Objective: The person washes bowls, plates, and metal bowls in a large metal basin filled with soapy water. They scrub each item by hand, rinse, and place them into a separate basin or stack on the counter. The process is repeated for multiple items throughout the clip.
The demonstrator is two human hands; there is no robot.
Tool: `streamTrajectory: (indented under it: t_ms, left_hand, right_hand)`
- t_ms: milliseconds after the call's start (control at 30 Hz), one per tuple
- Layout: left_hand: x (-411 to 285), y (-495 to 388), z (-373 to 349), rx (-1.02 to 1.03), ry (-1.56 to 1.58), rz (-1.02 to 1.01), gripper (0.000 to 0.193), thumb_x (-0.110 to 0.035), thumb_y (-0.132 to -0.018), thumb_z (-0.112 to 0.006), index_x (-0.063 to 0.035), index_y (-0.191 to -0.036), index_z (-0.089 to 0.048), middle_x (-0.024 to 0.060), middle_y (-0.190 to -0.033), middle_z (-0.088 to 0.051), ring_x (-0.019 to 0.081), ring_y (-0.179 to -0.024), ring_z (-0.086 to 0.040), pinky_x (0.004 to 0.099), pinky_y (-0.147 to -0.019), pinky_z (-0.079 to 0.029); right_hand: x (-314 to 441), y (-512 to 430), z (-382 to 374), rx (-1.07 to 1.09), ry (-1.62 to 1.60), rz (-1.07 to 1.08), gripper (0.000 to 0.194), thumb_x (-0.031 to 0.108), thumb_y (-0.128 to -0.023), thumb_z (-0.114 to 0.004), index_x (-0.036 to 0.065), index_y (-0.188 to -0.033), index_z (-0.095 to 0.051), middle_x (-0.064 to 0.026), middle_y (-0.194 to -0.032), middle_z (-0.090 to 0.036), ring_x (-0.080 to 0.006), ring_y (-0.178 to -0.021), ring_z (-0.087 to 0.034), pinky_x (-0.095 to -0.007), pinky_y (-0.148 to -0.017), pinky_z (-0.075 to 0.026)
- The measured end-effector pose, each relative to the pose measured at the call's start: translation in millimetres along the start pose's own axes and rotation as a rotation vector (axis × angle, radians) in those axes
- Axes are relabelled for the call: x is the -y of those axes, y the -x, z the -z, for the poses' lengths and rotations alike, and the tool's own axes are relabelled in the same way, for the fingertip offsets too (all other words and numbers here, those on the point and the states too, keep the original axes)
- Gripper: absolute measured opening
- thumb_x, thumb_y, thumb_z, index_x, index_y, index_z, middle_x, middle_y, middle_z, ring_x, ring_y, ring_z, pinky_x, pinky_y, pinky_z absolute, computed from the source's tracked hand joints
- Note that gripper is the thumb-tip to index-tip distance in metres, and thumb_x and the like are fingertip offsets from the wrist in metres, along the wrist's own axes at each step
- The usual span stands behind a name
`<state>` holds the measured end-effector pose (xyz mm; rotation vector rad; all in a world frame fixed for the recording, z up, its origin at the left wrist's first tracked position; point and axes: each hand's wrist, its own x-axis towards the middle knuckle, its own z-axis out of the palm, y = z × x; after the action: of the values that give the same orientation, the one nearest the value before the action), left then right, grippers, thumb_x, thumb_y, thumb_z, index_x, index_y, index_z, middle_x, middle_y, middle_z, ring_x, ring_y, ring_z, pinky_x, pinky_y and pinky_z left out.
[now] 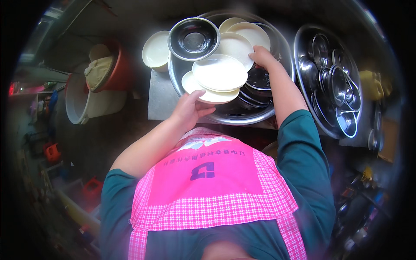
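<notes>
My left hand (195, 109) grips the near rim of a lower white plate (216, 97), thumb on top and fingers beneath. Another white plate (220, 72) lies on that one, shifted toward the far side. At the right edge of a third white plate (234, 46), my right hand (264, 58) pinches the rim. More white plates (252, 32) overlap behind it. All of these are over a large round metal basin (234, 121). Dark, shiny metal bowls (256, 97) sit lower in the basin, partly hidden by the plates and my right forearm.
A steel bowl (194, 38) sits at the basin's far left rim. Beside it, stacked white dishes (156, 48) stand on a metal table (159, 100). A second basin (300, 81) at right holds several metal bowls and a strainer. Red and white buckets (118, 70) are at left.
</notes>
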<state>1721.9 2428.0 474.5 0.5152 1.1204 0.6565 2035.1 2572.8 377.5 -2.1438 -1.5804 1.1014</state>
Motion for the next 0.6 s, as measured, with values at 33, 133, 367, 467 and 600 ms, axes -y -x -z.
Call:
streamTrajectory:
  t_ms: [33, 133, 367, 467, 600]
  left_hand:
    - [-1.5, 7.2, 3.5, 0.019, -0.013, -0.004, 0.040, -0.024, -0.096, -0.055, 0.0026, -0.125, -0.047, 0.0170, -0.109, -0.065, 0.0241, -0.097, -0.067, 0.0390, -0.087, -0.058]
    - [-19.9, 22.5, 18.6, -0.002, -0.108, 0.055, 0.046, -0.026, -0.094, -0.056, -0.0023, -0.131, -0.045, 0.0155, -0.115, -0.065, 0.0255, -0.104, -0.066, 0.0410, -0.088, -0.056]
    - [-65.7, 38.6, 43.8, -0.052, -0.458, 0.028, 0.048, -0.030, -0.093, -0.053, -0.0021, -0.132, -0.046, 0.0149, -0.114, -0.066, 0.0254, -0.103, -0.067, 0.0401, -0.088, -0.056]
    - [-70.7, 34.0, 48.4, -0.074, -0.553, -0.100, 0.042, -0.025, -0.093, -0.049, -0.0028, -0.128, -0.049, 0.0181, -0.110, -0.066, 0.0307, -0.099, -0.068, 0.0425, -0.086, -0.055]
    - [-77.5, 21.1, 53.9, -0.173, -1.155, -0.670, 0.029, -0.017, -0.092, -0.044, -0.0014, -0.113, -0.056, 0.0256, -0.095, -0.066, 0.0396, -0.090, -0.067, 0.0471, -0.077, -0.053]
  right_hand:
    - [2.6, -3.8, -2.4, 0.043, -0.017, -0.012, 0.031, 0.016, -0.089, -0.061, 0.001, -0.115, -0.064, -0.0164, -0.099, -0.070, -0.0282, -0.082, -0.068, -0.0389, -0.066, -0.056]
    - [7.2, -8.3, -13.1, 0.137, -0.065, 0.053, 0.032, 0.013, -0.088, -0.059, -0.004, -0.114, -0.064, -0.0188, -0.098, -0.070, -0.0287, -0.075, -0.069, -0.0365, -0.063, -0.057]
    - [4.1, 3.1, 24.3, 0.087, 0.051, 0.011, 0.029, 0.008, -0.086, -0.053, -0.003, -0.109, -0.067, -0.0188, -0.097, -0.070, -0.0281, -0.074, -0.069, -0.0378, -0.061, -0.055]
    - [16.7, 22.2, 51.5, -0.464, 0.305, 0.374, 0.026, 0.012, -0.090, -0.049, 0.007, -0.111, -0.063, -0.0197, -0.100, -0.070, -0.0384, -0.089, -0.068, -0.0444, -0.075, -0.055]
    - [34.8, 73.7, 71.1, -0.883, 0.203, 0.753, 0.016, 0.011, -0.092, -0.056, 0.012, -0.107, -0.061, -0.0141, -0.096, -0.071, -0.0364, -0.088, -0.068, -0.0445, -0.074, -0.055]
